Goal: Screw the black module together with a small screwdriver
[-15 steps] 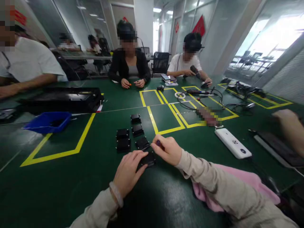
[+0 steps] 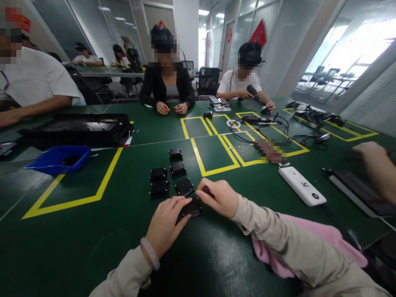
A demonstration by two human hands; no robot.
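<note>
The left hand [image 2: 165,222] lies flat with its fingers [image 2: 180,205] stretched forward and close together, pressing down on the near edge of a small black box [image 2: 192,207] on the green table [image 2: 93,243]; that looks like a pinning hold that keeps the box from sliding, not a pinch. Just to the right, the right hand [image 2: 219,198] is curled shut, its fingertips [image 2: 201,190] bunched around a small dark tool [image 2: 206,189] held upright above the far edge of the same box, a grip that suits pressing or turning straight down. The tool's tip is hidden, so whether it touches the box cannot be told. Just beyond the fingers lie five more black boxes [image 2: 168,175] in a loose cluster, within easy reach. Under the right sleeve lies a pink cloth [image 2: 309,243], probably as padding. Further right of the fingers sits a white power strip [image 2: 302,185], and far to the left a blue bin [image 2: 57,159]
</note>
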